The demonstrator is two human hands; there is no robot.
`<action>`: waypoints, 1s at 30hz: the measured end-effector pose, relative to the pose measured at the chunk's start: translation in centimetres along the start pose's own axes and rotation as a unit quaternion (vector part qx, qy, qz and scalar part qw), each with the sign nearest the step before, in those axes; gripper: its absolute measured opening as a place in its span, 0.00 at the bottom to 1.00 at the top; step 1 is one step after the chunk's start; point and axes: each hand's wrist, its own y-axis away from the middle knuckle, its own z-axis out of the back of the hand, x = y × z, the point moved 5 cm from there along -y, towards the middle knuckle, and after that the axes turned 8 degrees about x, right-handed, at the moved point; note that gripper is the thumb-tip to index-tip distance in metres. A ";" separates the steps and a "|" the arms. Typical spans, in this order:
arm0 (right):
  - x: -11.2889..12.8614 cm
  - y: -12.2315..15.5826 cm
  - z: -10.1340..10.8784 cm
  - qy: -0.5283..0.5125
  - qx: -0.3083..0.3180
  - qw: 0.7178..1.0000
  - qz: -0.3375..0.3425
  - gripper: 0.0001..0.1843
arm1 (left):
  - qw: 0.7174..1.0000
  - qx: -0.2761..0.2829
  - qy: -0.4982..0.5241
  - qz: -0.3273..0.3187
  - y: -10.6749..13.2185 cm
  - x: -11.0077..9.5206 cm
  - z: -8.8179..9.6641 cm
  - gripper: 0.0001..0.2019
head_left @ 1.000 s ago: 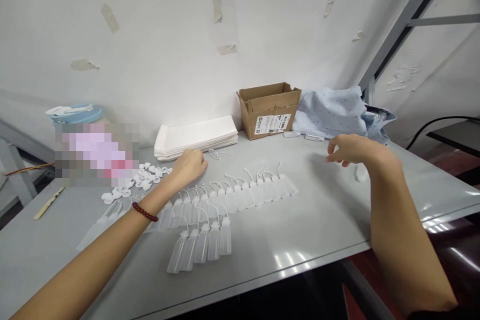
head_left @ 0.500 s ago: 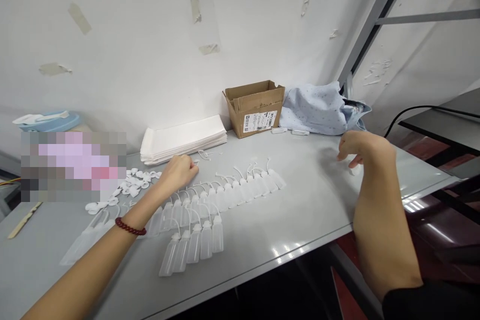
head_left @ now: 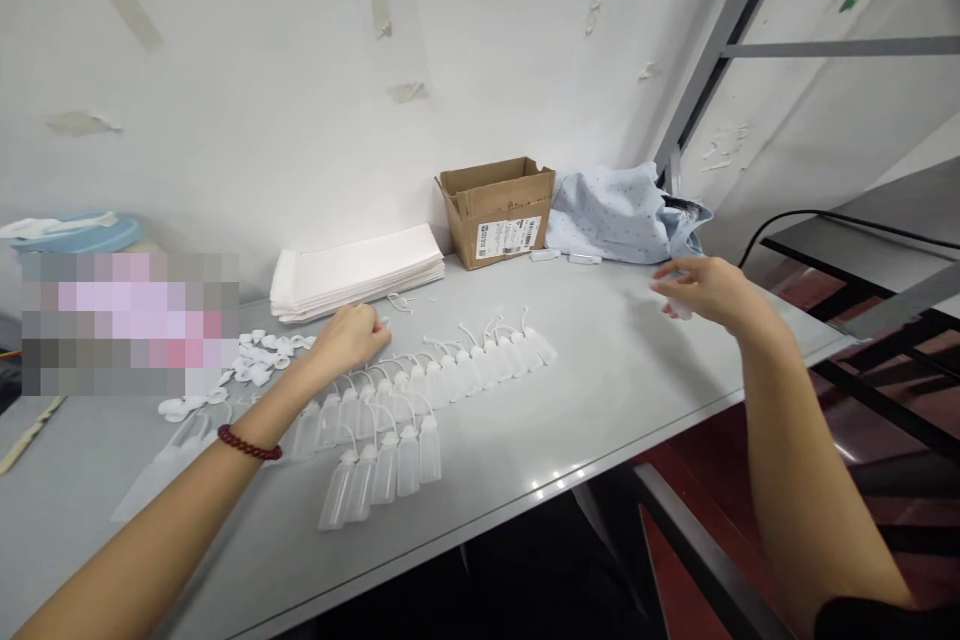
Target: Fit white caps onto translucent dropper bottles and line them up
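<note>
My left hand (head_left: 354,336), a dark red beaded bracelet (head_left: 249,443) on its wrist, is closed above the table near the white envelopes. A small pale bit shows at its fingertips, too small to name. Below it runs a long row of small translucent plastic bottles (head_left: 450,375) with thin white cords at their necks. Several more bottles (head_left: 384,470) lie in a shorter row nearer the table's front edge. Over the table's right side, my right hand (head_left: 701,292) has its fingers curled on a small translucent plastic piece (head_left: 679,309), mostly hidden by the hand.
White caps (head_left: 259,360) lie heaped at left, beside a blurred-out patch. Behind are stacked white envelopes (head_left: 360,270), an open cardboard box (head_left: 499,220) and light blue cloth (head_left: 611,215). Two clear pieces (head_left: 584,258) lie before the cloth. A metal frame (head_left: 720,50) stands right.
My right hand has lifted off the table with the small translucent piece. My left hand keeps its place by the row. The whole view has shifted slightly.
</note>
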 end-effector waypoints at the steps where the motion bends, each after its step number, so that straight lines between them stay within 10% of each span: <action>1: 2.2 0.0 -0.5 -0.031 -0.003 0.999 0.038 0.04 | 1.000 -0.004 0.010 -0.004 0.2 -0.2 0.3 0.09; 5: 11.8 -0.3 -4.5 -0.165 0.061 0.966 0.190 0.09 | 0.997 -0.033 0.069 -0.020 1.5 -1.1 1.9 0.09; 10: 20.0 0.1 -12.1 -0.456 0.216 0.814 0.288 0.20 | 0.979 -0.056 0.188 -0.054 3.9 -1.8 2.5 0.11; 19: 18.8 2.2 -17.1 -0.581 0.237 0.746 0.226 0.15 | 0.914 -0.028 0.386 -0.120 6.0 -3.3 0.4 0.05; 30: 18.8 3.5 -18.1 -0.558 0.327 0.740 0.183 0.15 | 0.881 -0.103 0.439 -0.145 6.6 -3.5 0.9 0.03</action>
